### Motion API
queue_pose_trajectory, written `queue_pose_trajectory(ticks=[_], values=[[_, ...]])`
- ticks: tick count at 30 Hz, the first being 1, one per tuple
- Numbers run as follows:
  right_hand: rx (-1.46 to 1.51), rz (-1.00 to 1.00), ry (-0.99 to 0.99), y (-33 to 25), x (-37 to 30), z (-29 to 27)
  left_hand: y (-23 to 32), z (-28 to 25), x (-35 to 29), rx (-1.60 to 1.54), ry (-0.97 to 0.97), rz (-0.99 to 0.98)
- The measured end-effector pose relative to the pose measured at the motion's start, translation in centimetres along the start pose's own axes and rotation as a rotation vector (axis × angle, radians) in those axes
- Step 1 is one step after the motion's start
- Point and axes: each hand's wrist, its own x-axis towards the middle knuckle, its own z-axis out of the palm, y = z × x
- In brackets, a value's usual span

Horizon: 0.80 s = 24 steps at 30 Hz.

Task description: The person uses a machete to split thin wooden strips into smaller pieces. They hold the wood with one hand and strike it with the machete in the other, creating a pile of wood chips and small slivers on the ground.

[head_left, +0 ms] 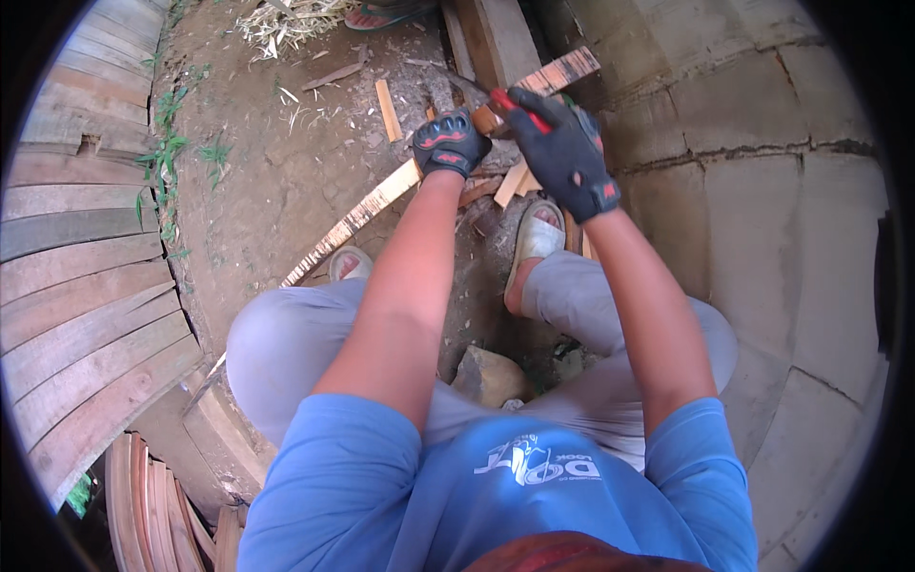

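Note:
A long, narrow strip of wood (374, 196), pale with dark streaks, runs slantwise from beside my left knee up to the upper right. Wrapped round its middle is my left hand (450, 145), in a black glove with red marks. My right hand (564, 160), gloved the same way, is closed on the red handle of a knife (467, 88). The dark blade points to the upper left, just beyond my left hand and close to the strip. Whether its edge touches the wood I cannot tell. My right fingers partly hide the handle and the strip.
Beyond my hands stands a thick wooden beam (507, 40). Pale shavings (291, 24) lie at the far left, near a sandal (386, 16). A loose slat (388, 111) and a stone (489, 377) are on the dirt. Planks (86, 224) line the left, a block wall (753, 229) the right.

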Motion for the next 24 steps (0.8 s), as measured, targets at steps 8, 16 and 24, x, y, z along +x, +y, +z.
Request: queue_pose_trajectory(ticks=[8, 16, 24], values=[[0.115, 0.085, -0.157, 1.7, 1.9, -2.2, -0.6, -0.4, 1.1, 0.018, -0.144, 0.004], [0.115, 0.042, -0.045, 0.9, -1.0, -0.5, -1.4, -1.1, 2.6, -0.023, -0.281, 0.014], [0.339, 0.139, 0.082, 0.1, -1.8, 1.5, -6.7, 1.2, 8.2, -0.246, -0.579, 0.195]])
